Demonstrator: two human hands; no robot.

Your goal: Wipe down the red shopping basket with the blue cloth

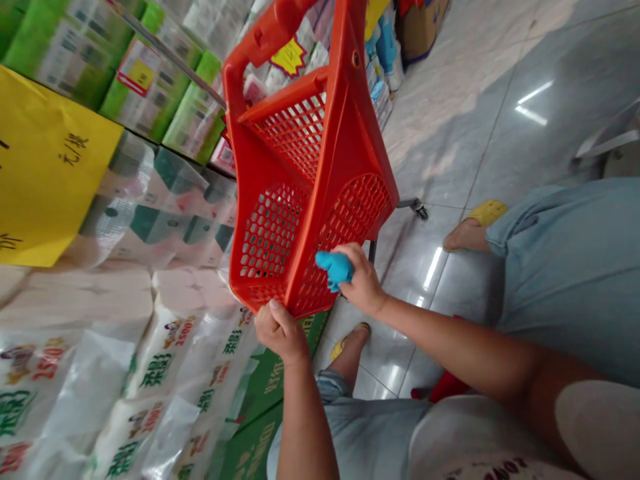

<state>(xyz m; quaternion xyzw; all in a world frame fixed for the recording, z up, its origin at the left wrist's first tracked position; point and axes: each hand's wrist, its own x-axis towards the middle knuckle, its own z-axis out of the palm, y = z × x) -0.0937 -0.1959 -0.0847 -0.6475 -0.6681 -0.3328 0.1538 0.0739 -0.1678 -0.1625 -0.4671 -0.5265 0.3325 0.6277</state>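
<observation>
A red plastic shopping basket on wheels (320, 160) stands tilted in front of me, with latticed sides and a handle at its top. My left hand (283, 330) is closed around its near rim, fingers wrapped over the edge. Close to the basket's outer side, my right hand (364, 283) is closed on a bunched-up blue cloth (336, 268). Part of the cloth sticks out past the fingers. I cannot tell whether the cloth touches the lattice. Only a little of the basket's inside shows, through the holes.
Packs of toilet paper (160, 360) fill the shelf on the left, with green-wrapped packs (175, 100) above. A yellow price sign (50, 167) hangs there. Grey tiled floor (500, 107) lies to the right. A caster (419, 209) juts from the basket near my yellow shoe (487, 213).
</observation>
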